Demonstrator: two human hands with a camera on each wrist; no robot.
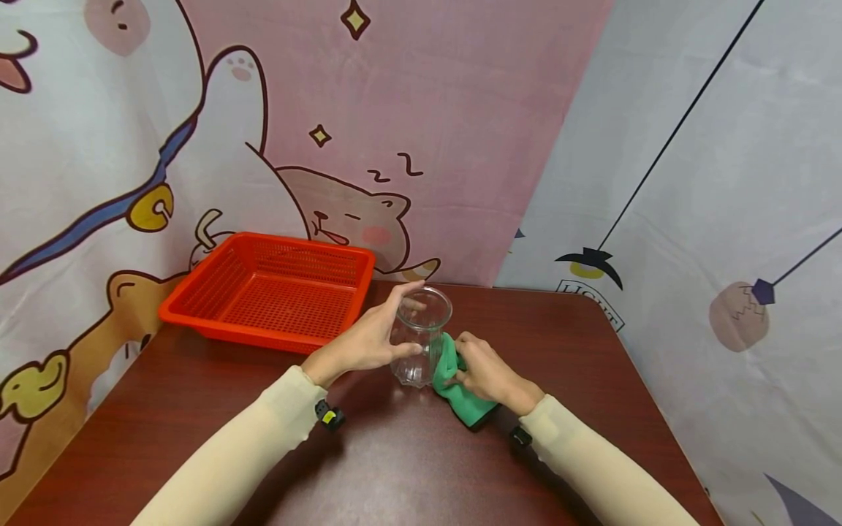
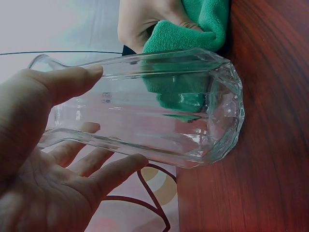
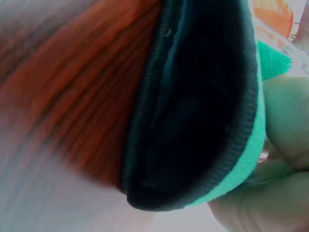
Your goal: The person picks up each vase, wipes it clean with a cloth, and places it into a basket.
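Clear faceted glass jar (image 1: pixel 419 337) (upright)

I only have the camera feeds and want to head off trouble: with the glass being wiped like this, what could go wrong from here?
1. The left hand holds the clear glass jar with fingers spread, a loose-looking grip; a push from the green cloth might tip or slide it.
2. The jar's base rests on the hard table; a slip could chip it.
3. The right hand bunches the cloth, so part of the wall may go unwiped.

Left hand (image 2: pixel 43 159) round glass jar (image 2: pixel 159 113); green cloth (image 2: pixel 193 29) behind
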